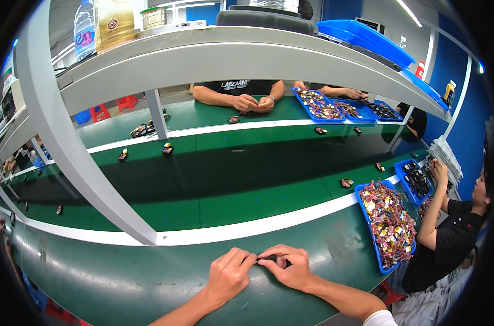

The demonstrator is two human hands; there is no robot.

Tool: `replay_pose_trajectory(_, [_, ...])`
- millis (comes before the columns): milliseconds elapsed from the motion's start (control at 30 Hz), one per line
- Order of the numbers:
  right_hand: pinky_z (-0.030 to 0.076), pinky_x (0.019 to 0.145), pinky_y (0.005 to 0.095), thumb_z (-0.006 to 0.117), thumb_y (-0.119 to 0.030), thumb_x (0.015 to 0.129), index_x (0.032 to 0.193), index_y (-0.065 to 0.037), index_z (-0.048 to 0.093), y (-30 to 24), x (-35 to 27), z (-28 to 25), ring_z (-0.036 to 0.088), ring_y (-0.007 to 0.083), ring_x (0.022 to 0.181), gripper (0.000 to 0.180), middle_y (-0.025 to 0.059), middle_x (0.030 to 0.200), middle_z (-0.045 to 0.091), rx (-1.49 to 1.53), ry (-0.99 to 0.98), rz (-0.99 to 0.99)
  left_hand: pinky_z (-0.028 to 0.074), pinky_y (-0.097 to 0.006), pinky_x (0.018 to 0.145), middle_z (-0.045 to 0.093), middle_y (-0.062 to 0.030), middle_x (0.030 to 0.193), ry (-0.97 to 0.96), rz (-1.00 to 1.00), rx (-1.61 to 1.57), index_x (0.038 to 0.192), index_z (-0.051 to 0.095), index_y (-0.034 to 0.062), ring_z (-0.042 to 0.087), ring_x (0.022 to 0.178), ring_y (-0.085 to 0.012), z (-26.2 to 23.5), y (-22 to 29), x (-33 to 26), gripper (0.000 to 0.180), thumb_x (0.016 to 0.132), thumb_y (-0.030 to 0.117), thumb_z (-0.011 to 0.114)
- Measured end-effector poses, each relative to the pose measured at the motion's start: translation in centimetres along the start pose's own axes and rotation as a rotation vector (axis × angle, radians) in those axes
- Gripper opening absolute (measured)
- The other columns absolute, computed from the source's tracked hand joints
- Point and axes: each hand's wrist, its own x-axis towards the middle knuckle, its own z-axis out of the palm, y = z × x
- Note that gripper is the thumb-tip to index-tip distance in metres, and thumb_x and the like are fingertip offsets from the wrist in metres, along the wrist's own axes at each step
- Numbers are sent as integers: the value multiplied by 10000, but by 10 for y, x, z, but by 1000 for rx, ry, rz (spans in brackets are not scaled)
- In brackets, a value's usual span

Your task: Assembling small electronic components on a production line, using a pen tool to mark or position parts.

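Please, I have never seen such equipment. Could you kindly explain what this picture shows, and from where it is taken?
There is no robot here. A camera on a person's head looks down; its wide lens bends straight edges. The person's bare left hand and right hand come in from below. Their fingertips hold a small dark piece, too small to identify, above a green worktop. At the right, a blue tray is heaped with small mixed-colour parts. Beyond a white rail runs a long green strip, perhaps a conveyor, with small dark items scattered on it. Other people sit nearby.
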Motion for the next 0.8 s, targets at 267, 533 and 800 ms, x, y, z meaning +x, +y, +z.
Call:
replay_pose_trajectory(267, [306,427,220,832,4,769,879,-34,768,-4,4,4,397,25,447,133,9,785,718,15,39,16,544,-335,600,627,-52,828,-25,-7,-8,897,693,45,655,751,-218,-4,2,1,263,657,-61,683])
replay_pose_trajectory(533, [310,427,215,809,55,753,856,3,751,-2,4,7,432,36,445,130,53,819,730,30,51,29,544,-335,622,614,-55,864,-19,-30,-16,945,682,23,632,790,-224,1,-2,-3,283,676,-57,646])
replay_pose_trajectory(800, [322,437,209,789,61,775,869,21,734,-1,3,6,453,46,452,116,85,836,727,33,48,34,528,-327,616,597,-74,886,-35,-9,-28,956,657,-4,611,817,-230,5,-6,-8,292,668,-48,629])
